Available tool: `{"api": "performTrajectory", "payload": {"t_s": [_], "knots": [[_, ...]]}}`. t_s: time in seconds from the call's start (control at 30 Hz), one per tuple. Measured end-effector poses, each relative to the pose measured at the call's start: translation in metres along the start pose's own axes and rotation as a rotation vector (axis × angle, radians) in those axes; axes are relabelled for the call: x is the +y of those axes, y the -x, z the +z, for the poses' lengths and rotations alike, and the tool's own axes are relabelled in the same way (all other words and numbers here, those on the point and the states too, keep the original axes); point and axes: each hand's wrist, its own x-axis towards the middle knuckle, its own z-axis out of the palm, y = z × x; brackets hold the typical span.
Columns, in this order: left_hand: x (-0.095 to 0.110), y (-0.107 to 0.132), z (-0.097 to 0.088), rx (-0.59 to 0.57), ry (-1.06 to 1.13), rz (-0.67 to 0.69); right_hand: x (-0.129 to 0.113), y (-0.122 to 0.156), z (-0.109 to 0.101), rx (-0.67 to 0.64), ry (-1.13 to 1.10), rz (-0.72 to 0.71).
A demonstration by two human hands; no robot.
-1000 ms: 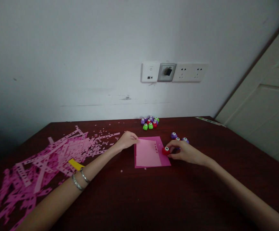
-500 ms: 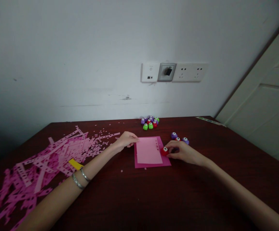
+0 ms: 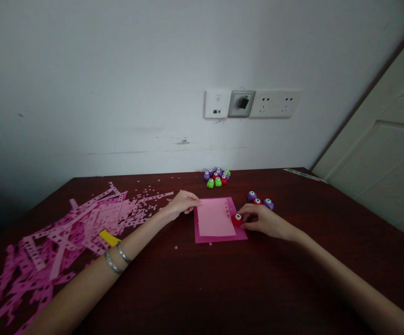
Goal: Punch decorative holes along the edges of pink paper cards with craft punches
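Observation:
A light pink sheet of paper [image 3: 215, 218] lies on top of a darker pink sheet [image 3: 219, 239]. My left hand [image 3: 184, 204] pinches the upper left corner of the light sheet between thumb and fingers. In my right hand [image 3: 259, 218] is a red craft punch [image 3: 237, 219], held at the right edge of the light sheet. A line of small punched holes [image 3: 227, 208] runs down that edge, above the punch. Just behind my right hand sit two purple punches [image 3: 268, 204] and another red punch [image 3: 257, 201], partly hidden.
Pink punched paper strips [image 3: 79, 228] and tiny cut-out bits cover the table's left side, with a yellow piece [image 3: 109, 237] by my left forearm. Several purple, green and red punches [image 3: 218, 182] cluster near the wall. A thin patterned strip [image 3: 304, 175] lies at the back right.
My right hand has shifted the red punch very slightly left, onto the light sheet's edge. My left hand keeps its place at the corner.

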Motion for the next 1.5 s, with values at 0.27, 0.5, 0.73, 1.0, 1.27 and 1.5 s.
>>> {"api": "performTrajectory", "payload": {"t_s": [0.27,0.5,0.73,1.0,1.27,1.5], "knots": [[-0.001,0.0,0.003,0.008,0.012,-0.004,-0.002,0.0,0.0,-0.005,-0.01,0.005],[-0.007,-0.001,0.009,0.029,-0.022,0.001,0.001,-0.002,0.002,-0.002,0.038,-0.002],[0.01,0.017,0.021,0.298,-0.79,0.364,0.001,-0.002,0.004,0.006,0.075,-0.014],[0.003,0.042,0.054,-0.18,-1.055,0.409,0.001,-0.002,0.004,0.01,0.068,-0.033],[0.008,0.045,0.054,-0.331,-1.016,0.34,0.003,-0.003,0.005,0.009,0.072,-0.043],[0.007,0.045,0.054,-0.328,-1.028,0.339,-0.001,-0.002,0.006,0.014,0.089,-0.049]]}}
